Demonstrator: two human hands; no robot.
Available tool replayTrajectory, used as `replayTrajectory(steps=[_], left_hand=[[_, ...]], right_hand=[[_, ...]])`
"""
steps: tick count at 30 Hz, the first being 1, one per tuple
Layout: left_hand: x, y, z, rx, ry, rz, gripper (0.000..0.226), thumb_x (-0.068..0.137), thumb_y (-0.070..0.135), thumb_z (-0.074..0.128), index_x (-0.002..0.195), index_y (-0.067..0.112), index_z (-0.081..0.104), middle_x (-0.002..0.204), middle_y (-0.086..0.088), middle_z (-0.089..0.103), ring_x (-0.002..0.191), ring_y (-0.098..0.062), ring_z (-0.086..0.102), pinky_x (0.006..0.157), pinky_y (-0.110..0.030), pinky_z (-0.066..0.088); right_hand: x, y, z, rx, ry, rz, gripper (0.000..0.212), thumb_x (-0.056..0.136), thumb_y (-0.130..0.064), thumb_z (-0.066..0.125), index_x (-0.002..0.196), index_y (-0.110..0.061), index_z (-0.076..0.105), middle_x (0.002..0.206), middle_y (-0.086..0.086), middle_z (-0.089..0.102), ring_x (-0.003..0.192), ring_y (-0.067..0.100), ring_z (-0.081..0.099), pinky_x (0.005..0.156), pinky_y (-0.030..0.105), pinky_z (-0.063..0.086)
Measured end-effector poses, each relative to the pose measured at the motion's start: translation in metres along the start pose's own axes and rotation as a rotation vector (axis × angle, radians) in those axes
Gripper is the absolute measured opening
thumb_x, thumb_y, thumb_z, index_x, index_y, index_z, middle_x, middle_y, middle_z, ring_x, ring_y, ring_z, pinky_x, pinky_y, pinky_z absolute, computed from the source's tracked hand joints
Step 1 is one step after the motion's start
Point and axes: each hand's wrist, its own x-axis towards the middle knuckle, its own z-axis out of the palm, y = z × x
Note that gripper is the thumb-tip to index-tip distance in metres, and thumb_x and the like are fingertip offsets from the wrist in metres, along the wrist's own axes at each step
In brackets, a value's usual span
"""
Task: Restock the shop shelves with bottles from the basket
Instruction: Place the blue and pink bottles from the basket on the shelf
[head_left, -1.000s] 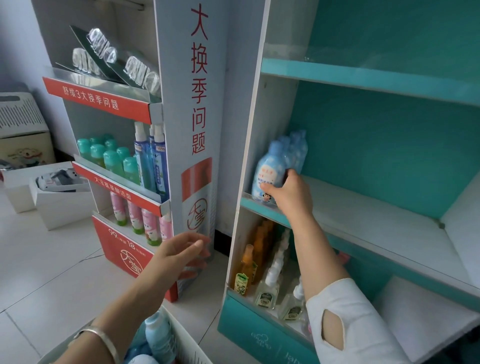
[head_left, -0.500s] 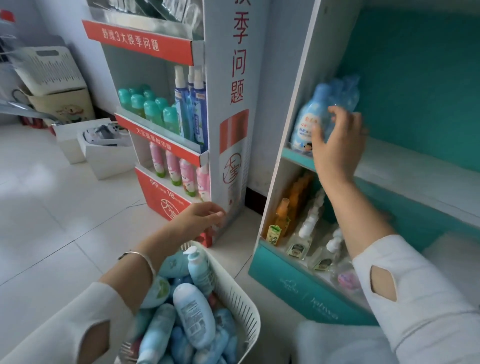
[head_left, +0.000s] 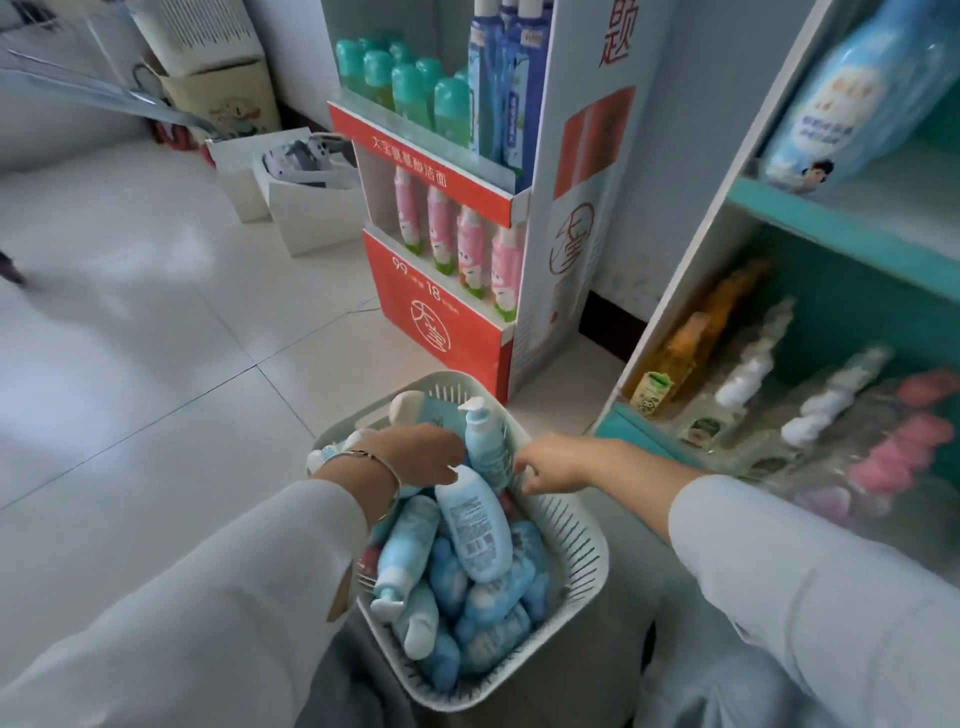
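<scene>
A white plastic basket (head_left: 582, 540) stands on the floor below me, filled with several light-blue bottles. My left hand (head_left: 421, 452) is down among them, its bent fingers against an upright pump bottle (head_left: 485, 447) and just above a larger lying bottle (head_left: 472, 525). From the right, my right hand (head_left: 550, 465) reaches over the basket rim, its fingertips at the same pump bottle. Neither hand plainly grips anything. On the teal shelf (head_left: 831, 228) at the upper right stand matching blue bottles (head_left: 841, 93).
The lower teal shelf holds orange bottles (head_left: 691, 343), clear spray bottles (head_left: 748, 374) and pink-capped ones (head_left: 904, 447). A red-and-white display stand (head_left: 441, 301) with green, blue and pink bottles stands behind the basket. White boxes (head_left: 306, 208) sit on the tiled floor to the left.
My right hand left the blue bottles on the teal shelf and came down to the basket rim. My left hand dropped into the basket. My view tilted downward.
</scene>
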Motion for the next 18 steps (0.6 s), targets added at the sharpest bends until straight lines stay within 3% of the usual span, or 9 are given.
replayTrajectory(steps=[4, 9, 13, 18], left_hand=[[0.009, -0.009, 0.016, 0.131, -0.028, -0.023, 0.028, 0.095, 0.029, 0.043, 0.121, 0.022, 0.053, 0.124, 0.0, 0.055, 0.115, -0.023, 0.052, 0.093, -0.033, 0.041], [0.018, -0.034, 0.031, 0.176, -0.001, 0.004, 0.01, 0.089, 0.024, 0.044, 0.087, 0.02, 0.053, 0.099, -0.001, 0.06, 0.1, -0.025, 0.059, 0.076, -0.032, 0.043], [0.024, -0.038, 0.043, 0.126, -0.138, 0.016, 0.026, 0.093, 0.022, 0.044, 0.116, 0.015, 0.056, 0.12, -0.005, 0.058, 0.113, -0.024, 0.053, 0.097, -0.034, 0.042], [0.028, -0.042, 0.044, 0.071, -0.156, 0.017, 0.029, 0.094, 0.024, 0.045, 0.121, 0.017, 0.055, 0.121, -0.003, 0.058, 0.113, -0.023, 0.053, 0.096, -0.032, 0.039]], right_hand=[[0.046, -0.017, 0.039, 0.164, 0.012, 0.061, 0.031, 0.092, -0.027, 0.054, 0.115, -0.006, 0.057, 0.119, 0.012, 0.06, 0.105, 0.028, 0.058, 0.079, 0.032, 0.044], [0.082, -0.033, 0.091, 0.491, 0.077, 0.241, 0.053, 0.09, -0.027, 0.059, 0.133, -0.006, 0.035, 0.132, 0.019, 0.049, 0.117, 0.034, 0.053, 0.091, 0.039, 0.046], [0.098, -0.028, 0.113, 0.684, 0.048, 0.327, 0.071, 0.085, -0.031, 0.067, 0.139, -0.007, 0.026, 0.138, 0.016, 0.045, 0.122, 0.032, 0.049, 0.098, 0.042, 0.045], [0.103, -0.024, 0.125, 0.828, 0.128, 0.341, 0.063, 0.075, -0.031, 0.077, 0.121, -0.009, 0.04, 0.127, 0.01, 0.054, 0.114, 0.026, 0.055, 0.094, 0.04, 0.048]])
